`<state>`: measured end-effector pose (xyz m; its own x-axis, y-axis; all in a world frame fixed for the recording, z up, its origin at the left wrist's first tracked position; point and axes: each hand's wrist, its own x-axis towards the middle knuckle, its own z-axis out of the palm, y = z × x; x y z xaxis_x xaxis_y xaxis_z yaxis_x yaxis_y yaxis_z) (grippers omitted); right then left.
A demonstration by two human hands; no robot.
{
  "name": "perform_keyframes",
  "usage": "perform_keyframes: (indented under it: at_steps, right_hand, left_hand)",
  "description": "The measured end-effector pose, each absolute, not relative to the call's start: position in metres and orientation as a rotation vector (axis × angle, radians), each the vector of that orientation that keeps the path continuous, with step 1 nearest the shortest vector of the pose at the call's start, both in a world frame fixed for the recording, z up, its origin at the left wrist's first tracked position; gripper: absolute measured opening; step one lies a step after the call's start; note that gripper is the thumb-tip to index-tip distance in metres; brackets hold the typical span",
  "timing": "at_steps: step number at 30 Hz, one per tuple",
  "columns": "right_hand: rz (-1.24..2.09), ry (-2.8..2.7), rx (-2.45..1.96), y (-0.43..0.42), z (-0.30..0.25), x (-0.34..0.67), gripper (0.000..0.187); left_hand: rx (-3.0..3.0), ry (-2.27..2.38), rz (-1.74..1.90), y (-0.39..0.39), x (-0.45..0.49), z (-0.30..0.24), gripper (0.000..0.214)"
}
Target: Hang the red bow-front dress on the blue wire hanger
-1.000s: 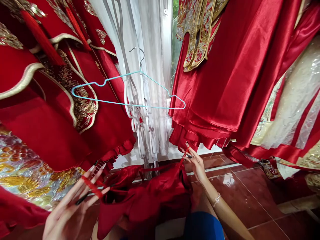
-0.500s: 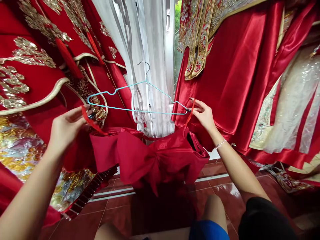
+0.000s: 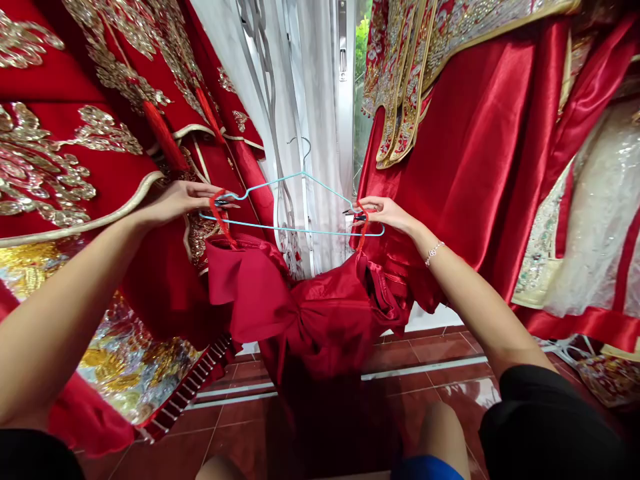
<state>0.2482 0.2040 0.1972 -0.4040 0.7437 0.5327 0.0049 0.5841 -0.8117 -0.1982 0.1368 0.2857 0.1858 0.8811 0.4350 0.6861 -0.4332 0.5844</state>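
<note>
A light-blue wire hanger (image 3: 295,230) hangs in front of a white curtain. Below it droops a red satin dress (image 3: 305,313) with a big bow. My left hand (image 3: 183,200) pinches the dress's left red strap (image 3: 219,213) at the hanger's left end. At the hanger's right end, my right hand (image 3: 383,212) pinches the right red strap (image 3: 361,230). Each strap loops around its end of the hanger. Both hands are closed on the straps.
Red robes with gold embroidery (image 3: 75,167) hang close on the left. Red satin gowns (image 3: 475,167) and a pale sequined one (image 3: 595,213) hang on the right. A white curtain (image 3: 305,120) and window frame stand behind. Glossy red floor tiles (image 3: 440,373) lie below.
Both hands have risen with the dress from near the floor to the hanger. The straps, held below or beside the hanger's ends before, now loop over them.
</note>
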Motion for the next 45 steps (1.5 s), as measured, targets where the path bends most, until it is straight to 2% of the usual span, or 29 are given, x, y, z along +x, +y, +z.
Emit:
perform_keyframes:
  at_steps: [7,10,12,15,16,19,21,24,28,32,36,40,43,45]
  right_hand:
    - [0.815,-1.901,-0.662,0.212,0.210,0.257,0.027]
    - [0.547,-1.766,-0.677,0.196,0.201,0.269,0.032]
    - [0.279,-1.683,-0.690,0.174,0.182,0.275,0.034]
    - [-0.019,-1.623,-0.700,0.134,0.134,0.276,0.026]
    - [-0.041,-1.608,-0.718,0.122,0.114,0.275,0.023]
    - [0.046,-1.621,-0.833,0.098,0.051,0.267,0.020]
    - [0.169,-1.663,-0.998,0.090,0.013,0.261,0.025]
    - [0.295,-1.581,-1.243,0.081,-0.030,0.256,0.037]
    - [0.321,-1.328,-1.335,0.066,-0.062,0.249,0.027]
    - [0.427,-1.113,-1.392,0.056,-0.065,0.240,0.020]
    - [0.451,-0.899,-1.253,0.054,-0.052,0.237,0.020]
    - [0.443,-0.767,-1.049,0.049,-0.034,0.243,0.033]
    - [0.622,-0.731,-0.883,0.043,-0.018,0.243,0.040]
    - [0.760,-0.740,-0.756,0.039,-0.007,0.240,0.039]
  left_hand:
    - [2.505,1.645,0.540,0.147,-0.160,0.307,0.044]
    - [2.620,1.523,0.467,0.133,-0.157,0.299,0.058]
    - [2.727,1.502,0.756,0.114,-0.158,0.277,0.058]
    - [2.768,1.601,1.470,0.080,-0.159,0.217,0.040]
    - [2.771,1.573,1.594,0.070,-0.159,0.192,0.034]
    - [2.771,1.491,1.253,0.047,-0.156,0.126,0.034]
    - [2.633,1.533,1.085,0.037,-0.154,0.098,0.039]
    - [2.334,1.637,1.197,0.030,-0.155,0.082,0.044]
    - [2.133,1.819,1.208,0.031,-0.158,0.073,0.045]
    - [2.070,1.770,1.089,0.027,-0.153,0.060,0.043]
    - [2.001,1.752,1.123,0.014,-0.149,0.062,0.038]
    - [2.095,1.648,0.993,0.012,-0.157,0.075,0.036]
    - [2.168,1.542,0.854,0.019,-0.170,0.081,0.037]
    - [2.193,1.521,0.777,0.023,-0.175,0.084,0.037]
